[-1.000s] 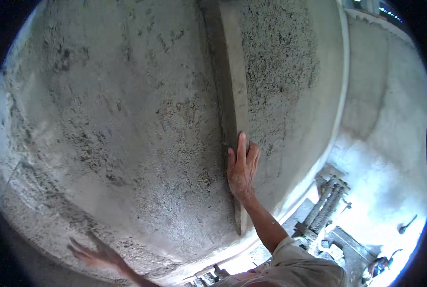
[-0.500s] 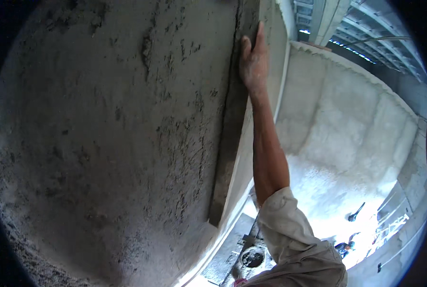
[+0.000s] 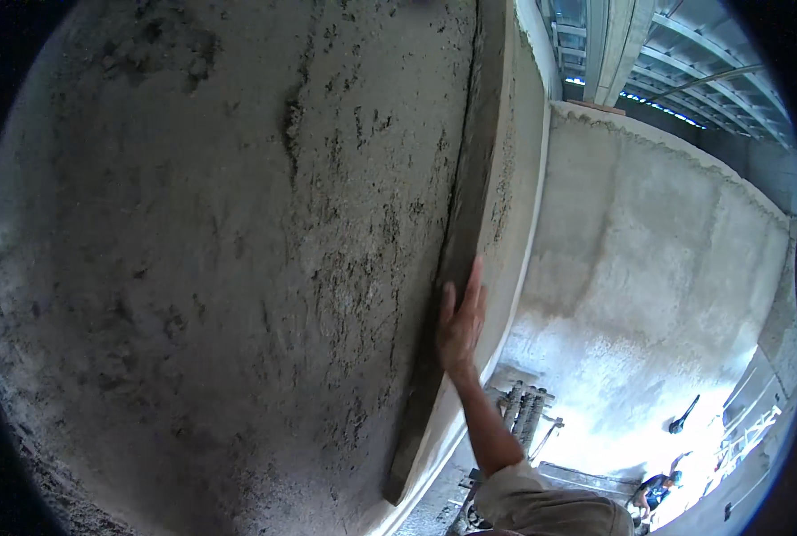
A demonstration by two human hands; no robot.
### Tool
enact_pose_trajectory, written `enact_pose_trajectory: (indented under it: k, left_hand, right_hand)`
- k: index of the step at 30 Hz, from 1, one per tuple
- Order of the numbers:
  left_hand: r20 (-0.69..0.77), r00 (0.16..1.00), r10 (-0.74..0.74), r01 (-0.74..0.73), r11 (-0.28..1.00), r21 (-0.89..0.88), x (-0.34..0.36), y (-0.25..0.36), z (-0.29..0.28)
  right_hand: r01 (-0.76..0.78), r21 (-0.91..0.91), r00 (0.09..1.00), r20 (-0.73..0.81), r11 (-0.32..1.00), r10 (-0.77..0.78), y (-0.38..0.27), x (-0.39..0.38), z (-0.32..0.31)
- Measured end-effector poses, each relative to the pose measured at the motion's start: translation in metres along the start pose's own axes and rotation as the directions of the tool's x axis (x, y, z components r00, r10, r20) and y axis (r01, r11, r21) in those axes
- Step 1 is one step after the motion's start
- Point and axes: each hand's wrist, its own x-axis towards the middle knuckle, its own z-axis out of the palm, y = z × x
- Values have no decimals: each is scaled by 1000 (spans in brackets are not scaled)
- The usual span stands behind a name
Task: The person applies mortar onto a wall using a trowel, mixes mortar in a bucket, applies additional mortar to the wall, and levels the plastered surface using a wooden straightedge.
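A long straight board (image 3: 473,170) runs upright along the right edge of a wall coated with rough grey plaster (image 3: 193,295). My right hand (image 3: 461,326) lies against the lower half of this board. Its fingers are stretched upward along the board, and the thumb stands apart on the left side. The board's lower end comes down near the bottom of the view, while its top runs out of the picture. Pits and ridges mark the plaster just left of the board. My left hand is not in view.
To the right stands another plastered wall (image 3: 631,232) under metal roof beams (image 3: 617,45). Several rough-coated poles (image 3: 525,415) stand below, beyond my sleeve. Another person (image 3: 656,491) is far down at lower right, near a pale frame (image 3: 751,438) in bright light.
My right hand has moved down along the board, from near its top to its lower half. The view has shifted slightly, and the poles and more of the other person now show.
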Motion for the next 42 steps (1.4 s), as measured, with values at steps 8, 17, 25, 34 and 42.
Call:
enact_pose_trajectory:
  k: [8, 17, 25, 34, 42]
  left_hand:
    - [5, 1000, 15, -14, 999, -41, 12, 38, 2]
    - [8, 999, 33, -31, 993, -112, 30, 75, 3]
    - [9, 999, 46, -44, 985, -169, 47, 115, 3]
    - [42, 994, 98, -88, 976, -201, 44, 184, 31]
    - [11, 966, 257, -232, 890, -393, 49, 318, 68]
  right_hand:
    - [371, 109, 920, -179, 922, -348, 39, 258, 31]
    - [160, 80, 987, -33, 984, -158, 70, 134, 31]
    - [-183, 47, 958, 234, 982, 167, 102, -66, 17]
    - [50, 42, 998, -51, 998, -47, 163, 146, 49]
    - [393, 292, 914, -226, 872, -336, 253, 285, 73]
